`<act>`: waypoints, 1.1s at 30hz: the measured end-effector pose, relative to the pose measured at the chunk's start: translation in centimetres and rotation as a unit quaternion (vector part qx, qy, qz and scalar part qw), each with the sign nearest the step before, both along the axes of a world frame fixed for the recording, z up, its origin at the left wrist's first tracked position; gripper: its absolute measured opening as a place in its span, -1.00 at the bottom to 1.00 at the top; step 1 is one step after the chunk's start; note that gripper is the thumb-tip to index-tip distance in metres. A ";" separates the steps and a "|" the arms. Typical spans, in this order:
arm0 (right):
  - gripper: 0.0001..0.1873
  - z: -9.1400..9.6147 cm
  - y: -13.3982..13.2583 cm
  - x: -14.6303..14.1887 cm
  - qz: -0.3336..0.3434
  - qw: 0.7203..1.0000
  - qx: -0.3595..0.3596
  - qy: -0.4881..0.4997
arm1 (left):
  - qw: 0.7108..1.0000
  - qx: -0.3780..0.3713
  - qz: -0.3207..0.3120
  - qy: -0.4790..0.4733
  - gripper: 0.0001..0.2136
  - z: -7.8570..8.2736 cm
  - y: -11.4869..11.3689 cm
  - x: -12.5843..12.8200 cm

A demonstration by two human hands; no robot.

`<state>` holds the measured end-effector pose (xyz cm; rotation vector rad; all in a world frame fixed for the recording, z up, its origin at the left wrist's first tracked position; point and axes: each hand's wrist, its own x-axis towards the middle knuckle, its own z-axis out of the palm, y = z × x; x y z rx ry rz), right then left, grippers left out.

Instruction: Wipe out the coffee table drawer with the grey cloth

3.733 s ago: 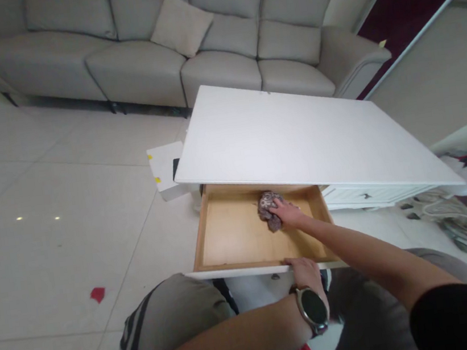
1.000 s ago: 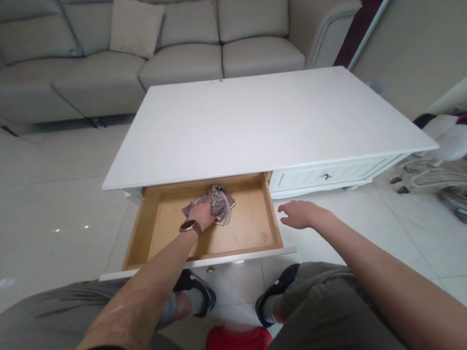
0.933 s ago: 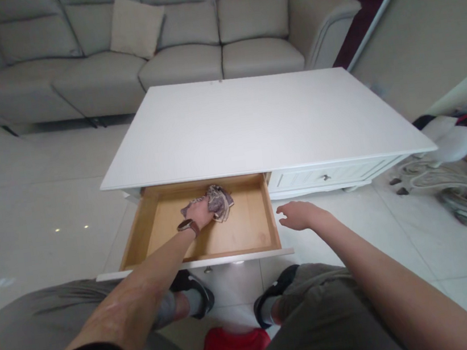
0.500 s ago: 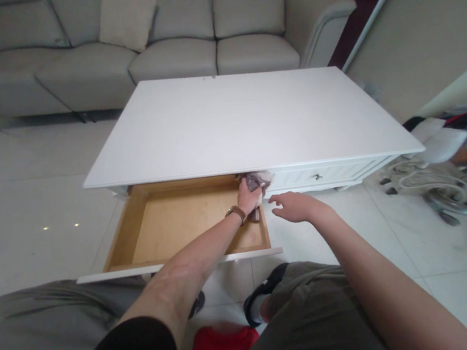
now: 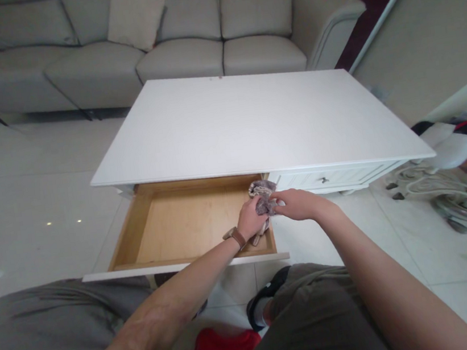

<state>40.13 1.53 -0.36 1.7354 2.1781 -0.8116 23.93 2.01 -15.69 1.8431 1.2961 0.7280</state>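
As left hand [image 5: 248, 220] and right hand [image 5: 296, 203] clamp the cloth [image 5: 261, 189] (patterned, crumpled), it hangs over the drawer [image 5: 179, 222].

Both hands meet over the right wall of an open wooden drawer [image 5: 171, 223]: the left hand [image 5: 250, 218] and right hand [image 5: 295, 204] each grip a crumpled cloth [image 5: 262, 197]. A white surface [image 5: 248, 121] overhangs the drawer, with a grey sofa [image 5: 155, 36] behind.

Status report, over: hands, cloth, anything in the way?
Left hand grips cloth. Right hand pinches it too. Cloth at right wall of open drawer. Tabletop overhangs behind.
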 end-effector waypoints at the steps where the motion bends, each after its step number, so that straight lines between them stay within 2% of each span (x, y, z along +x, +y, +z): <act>1: -0.55 0.2 0.2 -0.4 0.006 1.000 -0.002 0.001 | 1.000 0.005 -0.021 0.013 -0.57 0.3 -0.5 -0.6; 4: -0.55 0.3 0.8 -1.5 0.022 1.000 -0.017 -0.002 | 0.992 0.014 -0.112 0.057 -0.68 1.6 -1.3 -2.2; 7: -0.52 0.3 1.5 -2.6 0.028 0.999 -0.024 -0.012 | 0.971 0.020 -0.213 0.109 -0.71 2.8 -1.1 -3.1; 10: -0.46 0.6 2.1 -3.7 0.027 0.999 -0.018 -0.018 | 0.948 0.018 -0.271 0.169 -0.72 3.6 -1.0 -3.4; 12: -0.44 0.9 2.4 -4.3 0.032 0.999 -0.014 -0.013 | 0.941 0.023 -0.273 0.198 -0.72 3.9 -1.1 -3.6; 16: -0.46 1.0 2.4 -4.8 0.044 0.999 -0.019 -0.012 | 0.945 0.051 -0.236 0.222 -0.65 4.7 -1.0 -4.8; 19: -0.51 0.8 1.9 -4.7 0.056 0.998 -0.023 0.004 | 0.946 0.066 -0.202 0.245 -0.64 5.9 0.7 -7.1; 22: -0.50 0.8 1.3 -4.4 0.059 0.998 -0.029 0.025 | 0.939 0.073 -0.159 0.296 -0.67 6.7 3.3 -10.3; 24: -0.46 0.9 0.9 -4.4 0.053 0.998 -0.037 0.023 | 0.933 0.052 -0.118 0.337 -0.69 6.4 4.8 -12.3; 26: -0.44 0.9 0.7 -4.3 0.052 0.998 -0.042 0.019 | 0.927 0.007 -0.097 0.363 -0.66 5.4 5.7 -13.8; 28: -0.45 0.9 0.6 -4.3 0.055 0.997 -0.045 0.021 | 0.916 -0.035 -0.096 0.387 -0.46 3.9 6.0 -14.7; 31: -0.46 0.6 0.7 -4.3 0.060 0.997 -0.046 0.034 | 0.891 -0.094 -0.078 0.437 -0.03 1.5 5.7 -15.1; 33: -0.46 0.5 0.7 -4.2 0.064 0.996 -0.049 0.046 | 0.876 -0.130 -0.051 0.461 0.12 0.2 5.6 -15.1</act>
